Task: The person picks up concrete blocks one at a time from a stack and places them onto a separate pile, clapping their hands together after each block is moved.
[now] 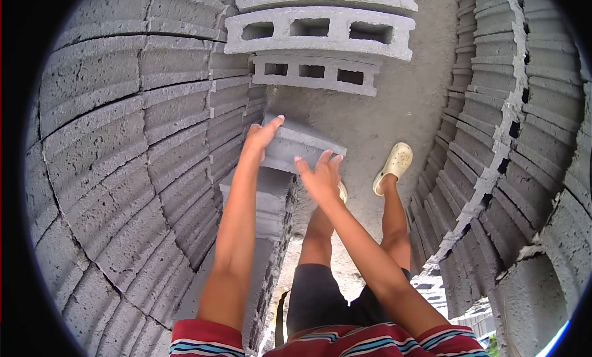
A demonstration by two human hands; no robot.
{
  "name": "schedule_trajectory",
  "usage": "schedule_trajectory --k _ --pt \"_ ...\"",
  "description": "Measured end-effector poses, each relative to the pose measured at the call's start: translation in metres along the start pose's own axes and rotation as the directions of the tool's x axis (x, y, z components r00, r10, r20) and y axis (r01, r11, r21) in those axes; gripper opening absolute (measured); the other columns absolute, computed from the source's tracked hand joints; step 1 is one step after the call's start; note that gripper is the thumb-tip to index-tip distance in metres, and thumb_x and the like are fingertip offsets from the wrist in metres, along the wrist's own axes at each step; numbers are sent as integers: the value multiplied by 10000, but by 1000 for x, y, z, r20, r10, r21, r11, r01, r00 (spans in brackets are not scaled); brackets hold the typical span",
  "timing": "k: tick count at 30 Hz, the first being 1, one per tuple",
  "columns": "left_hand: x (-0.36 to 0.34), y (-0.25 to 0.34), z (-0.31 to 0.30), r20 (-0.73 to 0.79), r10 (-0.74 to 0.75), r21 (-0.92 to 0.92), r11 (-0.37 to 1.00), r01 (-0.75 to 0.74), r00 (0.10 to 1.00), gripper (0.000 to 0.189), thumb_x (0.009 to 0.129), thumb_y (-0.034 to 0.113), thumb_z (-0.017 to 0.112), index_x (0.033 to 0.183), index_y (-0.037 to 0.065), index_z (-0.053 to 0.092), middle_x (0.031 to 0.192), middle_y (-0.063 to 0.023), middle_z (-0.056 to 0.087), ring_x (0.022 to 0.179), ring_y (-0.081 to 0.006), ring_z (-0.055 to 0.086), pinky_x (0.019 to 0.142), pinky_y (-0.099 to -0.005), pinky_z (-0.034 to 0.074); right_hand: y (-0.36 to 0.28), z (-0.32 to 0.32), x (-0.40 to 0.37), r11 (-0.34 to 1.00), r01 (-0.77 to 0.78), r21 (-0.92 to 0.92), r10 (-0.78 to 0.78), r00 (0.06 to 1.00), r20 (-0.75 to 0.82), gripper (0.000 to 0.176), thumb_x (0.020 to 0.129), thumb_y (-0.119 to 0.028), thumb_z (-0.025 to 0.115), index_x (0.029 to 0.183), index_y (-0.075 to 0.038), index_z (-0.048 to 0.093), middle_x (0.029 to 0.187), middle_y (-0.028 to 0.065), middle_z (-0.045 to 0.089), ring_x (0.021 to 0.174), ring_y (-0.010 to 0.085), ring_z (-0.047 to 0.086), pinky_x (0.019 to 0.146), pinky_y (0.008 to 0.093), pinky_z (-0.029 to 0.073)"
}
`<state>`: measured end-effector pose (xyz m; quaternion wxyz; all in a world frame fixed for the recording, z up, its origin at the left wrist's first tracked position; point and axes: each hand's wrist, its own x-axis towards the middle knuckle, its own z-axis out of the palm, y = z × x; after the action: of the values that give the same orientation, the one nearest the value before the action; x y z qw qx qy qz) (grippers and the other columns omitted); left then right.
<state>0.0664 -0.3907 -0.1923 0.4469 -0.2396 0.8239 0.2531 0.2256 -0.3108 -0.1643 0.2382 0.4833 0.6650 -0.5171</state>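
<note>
A grey concrete block point(295, 148) lies in front of me, tilted down to the right, on top of the low row of blocks point(256, 210) by the left wall. My left hand point(265, 136) grips its left end, with the thumb over the top edge. At the right end, my right hand point(321, 175) holds the block with fingers spread along its upper edge and near side. The undersides of both grips are hidden.
Tall stacks of concrete blocks point(179, 104) rise close on my left, and more stacks point(478, 147) stand on the right. Ahead are several hollow blocks point(317, 45) with three holes each. My feet in pale clogs point(396, 162) stand on the dusty ground point(404, 107) between.
</note>
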Motion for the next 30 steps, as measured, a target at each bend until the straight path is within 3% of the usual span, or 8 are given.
schedule_trajectory --k 5,6,7,10,15,24,27,30 --pt "-52 7 -6 276 107 -117 990 -77 955 863 615 493 705 1108 -158 425 1158 -264 462 1084 -310 468 905 -350 355 8 -15 32 1000 27 -6 -27 996 -83 949 726 -609 485 1262 133 232 1340 339 92 1261 443 114 1016 485 134" --pt "-52 3 4 131 15 57 998 -23 991 774 635 360 734 1120 -153 417 1119 -249 495 1054 -288 492 888 -333 372 9 -24 35 999 28 -45 -32 994 -108 947 723 -615 485 1255 132 251 1349 323 89 1260 438 122 1012 489 138" --pt "-51 -3 7 344 190 -211 970 -121 920 770 630 224 746 1161 -168 350 1129 -252 485 1050 -275 494 869 -314 387 6 -31 37 996 38 -86 -50 990 -135 945 719 -621 484 1248 132 270 1359 307 85 1260 434 130 1009 494 143" --pt "-41 -29 70 21 218 -308 930 -201 976 747 630 128 707 1190 -164 307 1084 -262 514 993 -282 533 865 -307 399 0 -34 33 949 52 -310 -155 934 -321 888 713 -610 501 1187 130 376 1328 286 232 1213 403 278 990 469 208" --pt "-78 -14 133 -186 265 -159 942 -295 946 615 690 239 611 1115 -143 382 981 -273 561 950 -363 548 807 -372 426 -2 -62 57 988 -75 -132 52 984 -170 822 583 -563 642 941 170 533 968 310 551 945 360 555 831 379 414" --pt "-53 -51 186 -187 249 -413 858 -305 950 536 717 177 609 1112 -109 388 938 -213 567 903 -340 556 787 -367 428 26 -55 77 930 -203 -308 140 967 -214 885 514 -468 736 1056 168 445 1052 303 498 998 358 516 835 362 419" --pt "-38 -74 163 -6 551 -454 742 -493 834 570 687 165 644 1130 -78 380 1052 -195 526 1010 -308 505 865 -352 391 4 -54 61 915 -242 -324 167 956 -243 880 545 -401 746 1115 146 358 1093 280 448 1045 379 455 882 390 372" --pt "-10 -72 89 -12 414 99 906 -411 910 628 669 227 672 1165 -45 399 1167 -171 460 1123 -289 409 951 -352 308 24 -49 66 917 -117 -380 -8 951 -310 734 590 -308 733 1064 134 389 1049 265 464 1039 375 451 905 423 341"
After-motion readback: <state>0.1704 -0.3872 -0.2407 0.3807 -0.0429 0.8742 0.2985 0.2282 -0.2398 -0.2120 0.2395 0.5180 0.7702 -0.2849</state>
